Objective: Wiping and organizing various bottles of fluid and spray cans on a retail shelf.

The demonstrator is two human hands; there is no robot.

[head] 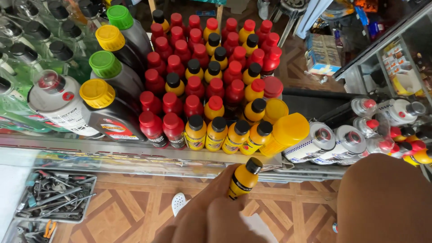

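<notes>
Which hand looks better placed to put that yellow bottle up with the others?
Probably the left. The left hand already grips the yellow bottle, just below the front row of yellow bottles on the shelf. On the right only a bare arm shows, its hand out of view.

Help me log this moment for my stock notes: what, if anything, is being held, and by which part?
One hand holds a small yellow bottle with a black cap, grip around its lower body. Which hand it is cannot be told.
</notes>
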